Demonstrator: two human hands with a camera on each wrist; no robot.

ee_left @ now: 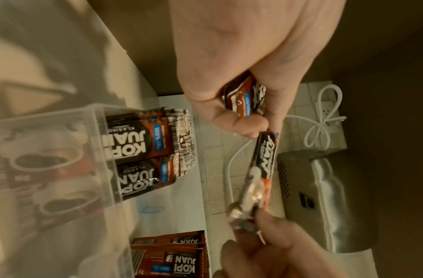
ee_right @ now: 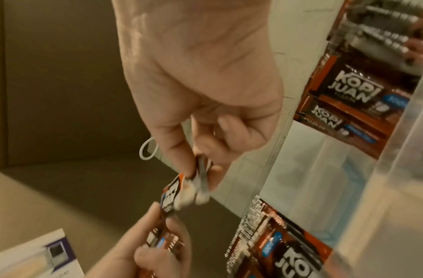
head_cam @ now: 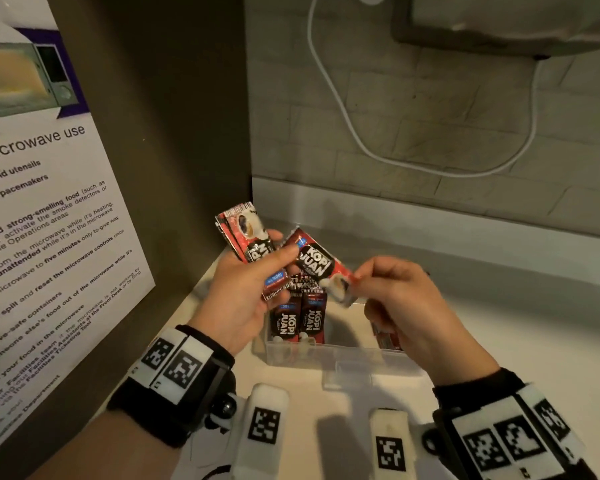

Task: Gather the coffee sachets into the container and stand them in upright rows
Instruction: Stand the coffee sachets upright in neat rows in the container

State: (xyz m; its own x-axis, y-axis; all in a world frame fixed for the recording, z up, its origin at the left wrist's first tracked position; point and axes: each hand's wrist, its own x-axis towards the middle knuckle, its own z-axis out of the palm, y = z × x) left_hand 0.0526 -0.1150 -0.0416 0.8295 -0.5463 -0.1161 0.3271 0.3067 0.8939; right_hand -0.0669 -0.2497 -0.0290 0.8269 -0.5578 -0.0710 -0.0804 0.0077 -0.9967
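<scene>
Overhead, in the head view, a person's left hand (head_cam: 243,289) grips a small bundle of sachets (head_cam: 248,245) above the clear plastic container (head_cam: 329,355) on a pale counter (head_cam: 499,341), while the right hand (head_cam: 406,306) pinches the lower end of a single sachet (head_cam: 321,268) between thumb and forefinger. That sachet slants across the gap between the two hands, its upper end touching the left thumb. Two upright rows of sachets (head_cam: 298,322) stand at the container's left end. A microwave notice (head_cam: 42,237) hangs on the left wall, and a white cable (head_cam: 354,133) loops down the tiled wall behind.

From the left wrist, the left hand (ee_left: 241,75) is curled round its bundle (ee_left: 246,96); the single sachet (ee_left: 265,159) stretches edge-on towards the right hand (ee_left: 272,254). More sachets (ee_left: 172,252) lie flat on the counter beside the container (ee_left: 96,150).

From the right wrist, the right hand's fingertips (ee_right: 181,161) clamp the blurred sachet (ee_right: 181,191), and the left hand (ee_right: 143,254) holds its bundle below.
</scene>
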